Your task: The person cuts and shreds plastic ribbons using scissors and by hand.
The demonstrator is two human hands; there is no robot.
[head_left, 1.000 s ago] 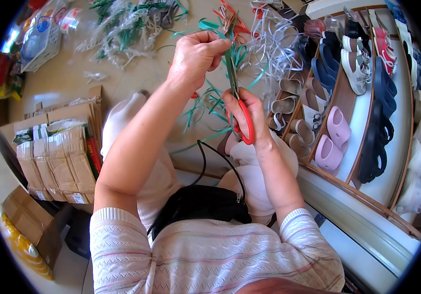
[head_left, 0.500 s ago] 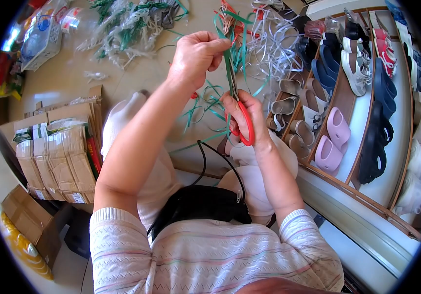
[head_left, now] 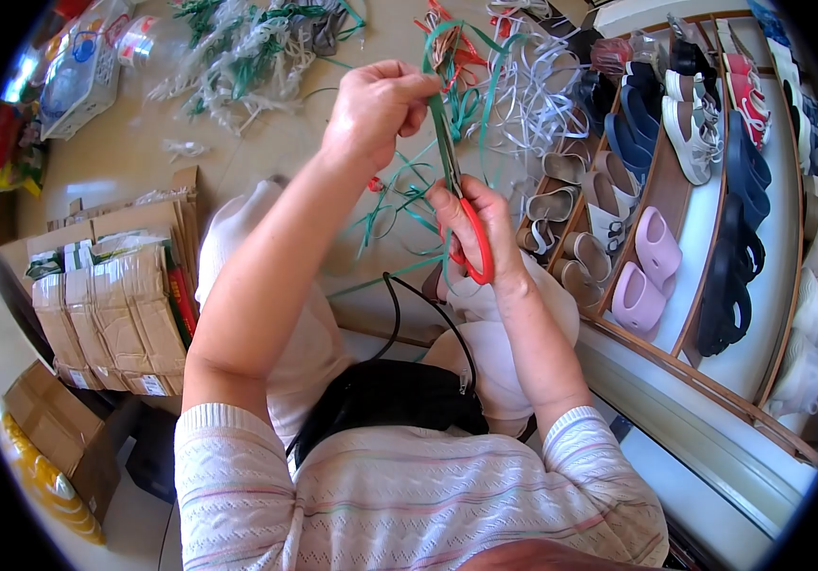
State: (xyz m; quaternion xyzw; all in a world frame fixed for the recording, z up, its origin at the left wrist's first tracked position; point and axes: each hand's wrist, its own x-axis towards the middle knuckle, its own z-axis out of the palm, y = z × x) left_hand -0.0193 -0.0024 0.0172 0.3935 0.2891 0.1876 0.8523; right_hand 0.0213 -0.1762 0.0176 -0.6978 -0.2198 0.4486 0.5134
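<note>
My left hand (head_left: 371, 116) is raised, with its thumb and fingertips pinched on a green plastic ribbon (head_left: 438, 119). From the pinch the ribbon loops up and over to the right, and another length runs down along the blades. Below it, my right hand (head_left: 496, 214) grips red-handled scissors (head_left: 478, 246), which point upward. Their blades lie close against the ribbon; whether they are fully closed I cannot tell. Loose green ribbon strips (head_left: 392, 228) lie on the floor beneath my hands.
White ribbon (head_left: 542, 105) lies tangled beyond my hands, and a green-and-white bundle (head_left: 247, 71) is at the upper left. A shoe rack (head_left: 661, 219) stands on the right. Cardboard boxes (head_left: 114, 309) are at the left, and a black bag (head_left: 380, 409) rests on my lap.
My left hand has shifted slightly left with the ribbon. The ribbon's upper loop has swung out wider to the right. My right hand and the scissors have hardly moved.
</note>
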